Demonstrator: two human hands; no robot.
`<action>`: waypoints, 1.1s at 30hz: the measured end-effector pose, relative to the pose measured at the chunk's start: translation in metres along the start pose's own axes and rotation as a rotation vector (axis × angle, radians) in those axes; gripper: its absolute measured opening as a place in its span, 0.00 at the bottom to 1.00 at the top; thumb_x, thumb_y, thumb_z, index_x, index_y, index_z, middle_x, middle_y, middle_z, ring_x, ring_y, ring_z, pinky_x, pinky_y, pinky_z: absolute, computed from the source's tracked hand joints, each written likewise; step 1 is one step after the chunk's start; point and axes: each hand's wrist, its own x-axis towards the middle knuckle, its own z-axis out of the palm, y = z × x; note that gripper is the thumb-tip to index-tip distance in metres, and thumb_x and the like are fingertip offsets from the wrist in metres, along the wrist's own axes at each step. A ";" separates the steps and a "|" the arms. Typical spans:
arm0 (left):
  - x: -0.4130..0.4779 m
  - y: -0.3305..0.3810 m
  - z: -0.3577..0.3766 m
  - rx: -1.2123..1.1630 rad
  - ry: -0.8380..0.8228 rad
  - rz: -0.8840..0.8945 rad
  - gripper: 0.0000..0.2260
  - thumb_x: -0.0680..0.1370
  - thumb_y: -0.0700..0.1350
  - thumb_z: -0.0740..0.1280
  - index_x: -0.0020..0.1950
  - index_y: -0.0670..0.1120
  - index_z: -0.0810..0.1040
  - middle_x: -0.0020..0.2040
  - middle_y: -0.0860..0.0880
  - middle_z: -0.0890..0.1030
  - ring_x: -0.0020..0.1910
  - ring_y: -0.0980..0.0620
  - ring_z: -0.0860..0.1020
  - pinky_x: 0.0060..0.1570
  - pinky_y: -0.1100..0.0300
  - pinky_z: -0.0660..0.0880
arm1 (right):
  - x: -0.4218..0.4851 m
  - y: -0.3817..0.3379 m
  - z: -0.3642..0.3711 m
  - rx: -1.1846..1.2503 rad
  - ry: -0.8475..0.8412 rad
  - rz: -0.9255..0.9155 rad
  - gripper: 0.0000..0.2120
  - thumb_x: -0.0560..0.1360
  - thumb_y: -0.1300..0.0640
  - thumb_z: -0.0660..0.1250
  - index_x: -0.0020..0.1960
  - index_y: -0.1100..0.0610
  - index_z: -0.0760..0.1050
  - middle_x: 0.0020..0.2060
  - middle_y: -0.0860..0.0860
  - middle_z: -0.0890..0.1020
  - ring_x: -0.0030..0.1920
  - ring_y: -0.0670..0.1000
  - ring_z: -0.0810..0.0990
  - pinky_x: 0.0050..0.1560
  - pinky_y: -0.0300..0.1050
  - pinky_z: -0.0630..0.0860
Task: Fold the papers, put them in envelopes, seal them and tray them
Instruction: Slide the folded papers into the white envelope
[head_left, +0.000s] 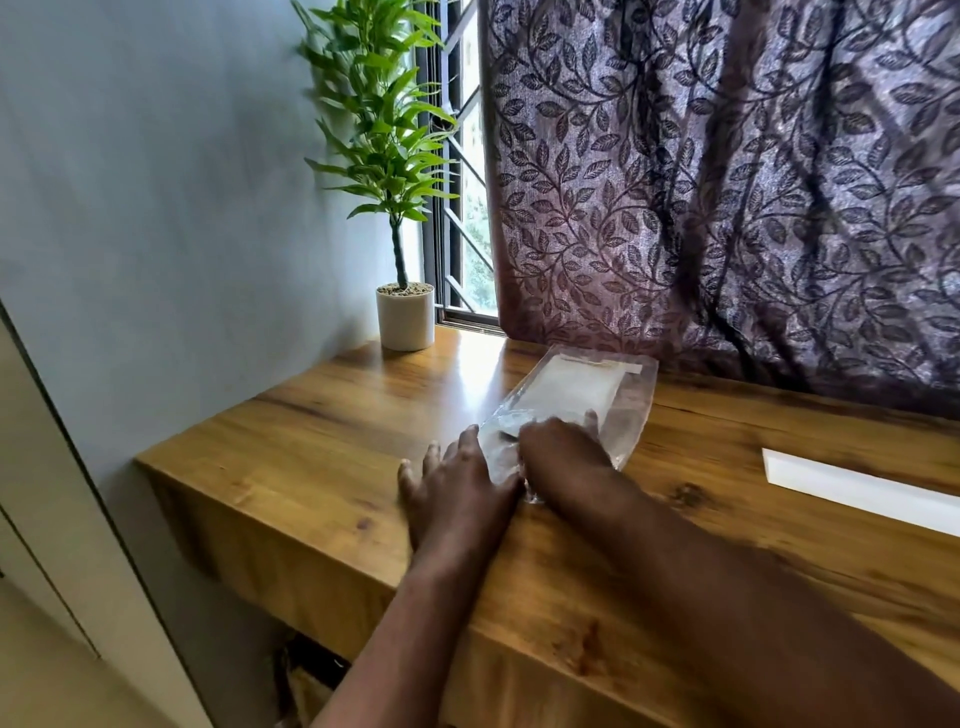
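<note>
1. Wooden desk (311, 415) ran under a window (467, 208) half covered by a leaf-print curtain (727, 182), with a grey wall (156, 208) on the left.
2. A clear plastic packet (631, 410) lay flat on the desk, mid-view, near the curtain hem. It held a white stack (571, 382), probably the envelopes, though no flap was readable.
3. The left hand (457, 478) lay palm down on the desk with fingers straight and spread, its inner edge touching the packet's near corner. It gripped nothing. My read: it was bracing the packet so the slick plastic didn't slide on the glossy top.
4. The right hand (561, 447) sat on the packet's near end, just beside the left. Its fingertips were hidden past the knuckles and blurred, so I couldn't tell whether it pinched the plastic or only pressed it. It was likely working the near end to get at the stack.
5. White paper (857, 488) lay flat at the right edge, well apart from both hands and partly cut off by the frame. I couldn't tell whether it was folded.
6. A potted plant (405, 317) stood upright in the far corner by the window, well apart from the packet and not in the way. The curtain hem hung just behind the packet and could snag it if it were pushed back. No tray was in view.
</note>
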 end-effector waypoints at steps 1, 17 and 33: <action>0.000 0.000 -0.001 -0.003 -0.001 -0.002 0.35 0.74 0.68 0.61 0.77 0.54 0.61 0.74 0.51 0.71 0.78 0.49 0.61 0.75 0.42 0.49 | 0.000 -0.002 -0.003 -0.028 0.044 -0.013 0.16 0.77 0.58 0.67 0.64 0.53 0.78 0.63 0.56 0.80 0.67 0.59 0.76 0.75 0.63 0.57; -0.001 0.001 -0.004 -0.021 -0.013 -0.008 0.34 0.74 0.66 0.63 0.78 0.55 0.60 0.74 0.52 0.71 0.78 0.49 0.60 0.77 0.42 0.49 | 0.000 -0.007 -0.021 -0.145 -0.115 -0.070 0.17 0.78 0.58 0.67 0.66 0.55 0.77 0.64 0.57 0.79 0.65 0.60 0.78 0.62 0.56 0.77; 0.002 -0.004 0.004 -0.005 -0.005 0.012 0.26 0.75 0.64 0.58 0.72 0.58 0.68 0.70 0.55 0.76 0.77 0.47 0.62 0.74 0.39 0.52 | -0.067 -0.003 -0.046 0.137 0.456 -0.229 0.09 0.80 0.47 0.59 0.51 0.50 0.74 0.43 0.52 0.84 0.46 0.59 0.83 0.42 0.50 0.77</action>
